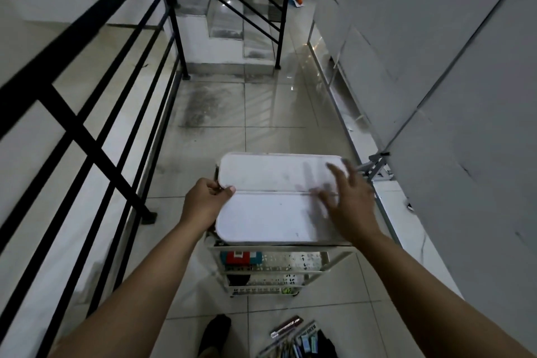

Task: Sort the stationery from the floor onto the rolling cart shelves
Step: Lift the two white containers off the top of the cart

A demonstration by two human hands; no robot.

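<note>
A white rolling cart (270,267) stands on the tiled floor in front of me, capped by a white two-part lid (270,212). My left hand (205,202) grips the lid's left edge at the seam. My right hand (345,200) hovers blurred over the lid's right side with fingers spread, holding nothing. Red and blue stationery boxes (241,257) show through the perforated front of an upper shelf. A pile of stationery (296,337), pens and packets, lies on the floor at the bottom of the view.
A black metal railing (96,136) runs along the left. A grey wall (436,67) with a metal base rail closes the right. Stairs (229,17) rise at the far end. A dark-socked foot (215,334) stands by the stationery pile.
</note>
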